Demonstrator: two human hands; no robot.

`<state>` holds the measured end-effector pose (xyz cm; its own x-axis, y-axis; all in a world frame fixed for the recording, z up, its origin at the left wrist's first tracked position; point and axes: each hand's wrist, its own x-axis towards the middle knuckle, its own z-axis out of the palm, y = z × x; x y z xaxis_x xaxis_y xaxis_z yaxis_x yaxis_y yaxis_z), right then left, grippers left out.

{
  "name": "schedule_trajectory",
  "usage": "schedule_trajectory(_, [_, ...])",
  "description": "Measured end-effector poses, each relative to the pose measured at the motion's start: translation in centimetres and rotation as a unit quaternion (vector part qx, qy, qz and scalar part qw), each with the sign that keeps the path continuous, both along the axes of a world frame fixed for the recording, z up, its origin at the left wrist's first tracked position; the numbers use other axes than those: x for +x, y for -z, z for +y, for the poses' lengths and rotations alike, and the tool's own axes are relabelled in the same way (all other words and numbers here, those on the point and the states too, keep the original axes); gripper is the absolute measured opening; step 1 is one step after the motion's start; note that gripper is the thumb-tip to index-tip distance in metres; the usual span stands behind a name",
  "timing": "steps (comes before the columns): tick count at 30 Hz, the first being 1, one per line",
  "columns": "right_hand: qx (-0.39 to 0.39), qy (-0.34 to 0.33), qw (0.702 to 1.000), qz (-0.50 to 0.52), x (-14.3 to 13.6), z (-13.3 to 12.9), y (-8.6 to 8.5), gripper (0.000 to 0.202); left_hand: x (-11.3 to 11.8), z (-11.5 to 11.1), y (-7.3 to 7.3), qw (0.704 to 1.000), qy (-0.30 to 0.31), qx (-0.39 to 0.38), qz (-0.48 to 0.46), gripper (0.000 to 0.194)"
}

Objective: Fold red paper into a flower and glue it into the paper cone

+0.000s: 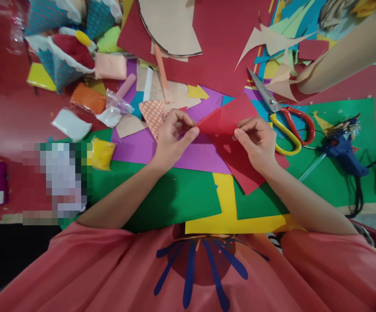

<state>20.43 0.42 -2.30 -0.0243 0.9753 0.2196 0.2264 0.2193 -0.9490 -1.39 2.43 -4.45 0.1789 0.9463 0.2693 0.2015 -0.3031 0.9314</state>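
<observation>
A small piece of red paper (pixel 216 122) is stretched between my two hands above the table. My left hand (pixel 175 138) pinches its left corner between thumb and fingers. At the right end, my right hand (pixel 258 143) pinches it the same way. Underneath lies a larger red sheet (pixel 245 171), partly covered by my right hand. A cone-shaped piece with a red lattice pattern (pixel 152 113) lies just beside my left hand. To the right of my right hand rest scissors (pixel 272 103) with one yellow and one red handle, their blades slightly apart.
A blue glue gun (pixel 345 151) lies on the green sheet (pixel 363 123) at right. Clay packets, such as an orange one (pixel 88 99), and cone-shaped crafts (pixel 65 58) crowd the left. Paper scraps (pixel 285 37) and a beige roll (pixel 344 54) occupy the back right.
</observation>
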Motion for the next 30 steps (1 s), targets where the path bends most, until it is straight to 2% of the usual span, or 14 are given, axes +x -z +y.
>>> schedule_trajectory(3, [0.048,-0.021,0.998,-0.036,-0.1,-0.3,0.1,0.02,0.2,-0.3,-0.4,0.998,0.048,-0.045,0.006,0.052])
schedule_trajectory(5, [0.066,-0.047,0.995,-0.048,-0.1,-0.6,0.0,0.017,0.3,-0.4,-0.8,0.996,0.065,-0.059,0.007,0.057])
schedule_trajectory(9, [0.019,-0.09,0.993,-0.07,-0.2,-1.0,-0.6,0.02,0.4,-0.6,-1.3,0.996,0.07,-0.048,0.007,0.047])
schedule_trajectory(14, [-0.053,-0.11,0.992,-0.024,-0.4,-0.9,-0.9,0.03,0.7,-1.1,-1.8,0.99,0.127,0.008,0.057,0.034])
schedule_trajectory(17, [-0.06,-0.123,0.99,-0.025,-0.5,-0.9,-0.8,0.022,0.9,-1.3,-1.9,0.984,0.157,0.048,0.072,0.03])
schedule_trajectory(19, [-0.067,-0.121,0.99,-0.022,-0.7,-1.0,-0.7,0.017,0.9,-1.4,-1.7,0.985,0.156,0.049,0.055,0.033])
schedule_trajectory(25, [-0.134,-0.105,0.983,0.074,-1.3,-1.3,-0.9,0.024,0.9,-1.1,-1.2,0.993,0.084,-0.065,-0.054,0.059])
schedule_trajectory(28, [-0.169,-0.076,0.972,0.143,-1.5,-1.3,-1.1,0.032,1.4,-1.4,-1.3,0.983,0.094,-0.125,-0.096,0.067])
schedule_trajectory(30, [-0.187,-0.065,0.965,0.173,-1.7,-1.4,-1.2,0.035,1.8,-1.7,-1.5,0.975,0.106,-0.171,-0.096,0.066])
